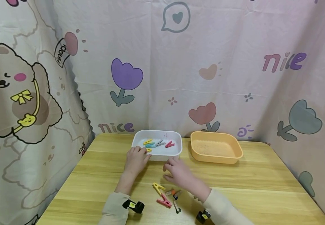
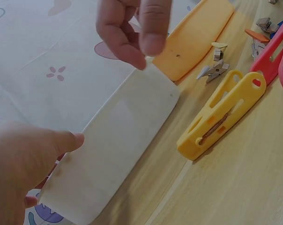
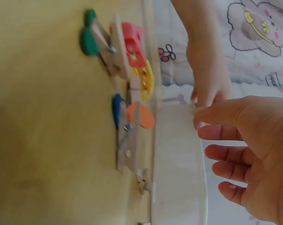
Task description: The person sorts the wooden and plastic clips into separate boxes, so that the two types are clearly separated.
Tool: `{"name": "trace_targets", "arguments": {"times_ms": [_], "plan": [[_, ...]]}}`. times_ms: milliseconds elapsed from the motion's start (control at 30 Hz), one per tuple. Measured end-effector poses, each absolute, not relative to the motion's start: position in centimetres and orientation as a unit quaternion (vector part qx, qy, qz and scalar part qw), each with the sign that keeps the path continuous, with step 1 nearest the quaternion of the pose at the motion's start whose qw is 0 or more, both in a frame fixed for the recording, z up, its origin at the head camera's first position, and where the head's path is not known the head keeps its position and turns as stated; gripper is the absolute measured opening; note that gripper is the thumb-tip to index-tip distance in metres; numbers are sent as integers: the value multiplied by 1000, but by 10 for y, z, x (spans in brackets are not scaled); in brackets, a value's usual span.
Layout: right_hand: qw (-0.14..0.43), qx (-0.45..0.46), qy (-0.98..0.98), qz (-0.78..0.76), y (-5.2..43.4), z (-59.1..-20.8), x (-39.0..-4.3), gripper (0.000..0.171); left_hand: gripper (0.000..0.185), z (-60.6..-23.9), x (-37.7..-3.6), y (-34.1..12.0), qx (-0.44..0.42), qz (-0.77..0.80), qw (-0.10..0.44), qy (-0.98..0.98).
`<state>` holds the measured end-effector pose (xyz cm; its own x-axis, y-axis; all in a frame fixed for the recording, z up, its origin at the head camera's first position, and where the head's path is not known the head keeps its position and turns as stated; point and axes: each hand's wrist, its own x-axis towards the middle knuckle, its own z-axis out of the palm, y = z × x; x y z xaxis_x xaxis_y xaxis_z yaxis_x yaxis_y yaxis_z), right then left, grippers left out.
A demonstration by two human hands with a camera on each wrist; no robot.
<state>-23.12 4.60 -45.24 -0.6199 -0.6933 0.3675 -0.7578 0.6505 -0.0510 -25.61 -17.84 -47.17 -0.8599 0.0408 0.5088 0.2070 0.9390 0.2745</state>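
Note:
My left hand (image 1: 136, 156) rests at the front left rim of a white tray (image 1: 176, 152), its fingers loosely curled; the left wrist view shows its thumb (image 2: 69, 140) straight and free beside the tray wall (image 2: 122, 140). A yellow peg (image 1: 148, 150) lies in the tray right by those fingertips. Yellow, teal, grey and red pegs (image 1: 159, 143) lie further inside. My right hand (image 1: 177, 172) hovers just in front of the tray, fingers relaxed and holding nothing (image 3: 254, 154). Behind it on the table lie several loose pegs: yellow (image 1: 158, 187), pink (image 1: 164, 202), an orange-and-blue one (image 1: 174, 193), and a green-tipped one (image 1: 176, 207).
An orange tray (image 1: 216, 151) stands to the right of the white one. The wooden table (image 1: 263, 184) is closed in by patterned curtains at the back and on both sides. A yellow peg (image 2: 221, 115) fills the left wrist view's middle.

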Motion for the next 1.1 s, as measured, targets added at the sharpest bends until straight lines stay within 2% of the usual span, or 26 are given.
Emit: {"name": "trace_targets", "arguments": {"times_ms": [367, 1100], "plan": [[61, 434, -897, 66, 43, -460, -217, 16, 25, -472, -255, -179, -66, -158, 255, -952], [95, 458, -884, 14, 39, -472, -212, 20, 25, -469, -253, -178, -59, -165, 245, -953]]}}
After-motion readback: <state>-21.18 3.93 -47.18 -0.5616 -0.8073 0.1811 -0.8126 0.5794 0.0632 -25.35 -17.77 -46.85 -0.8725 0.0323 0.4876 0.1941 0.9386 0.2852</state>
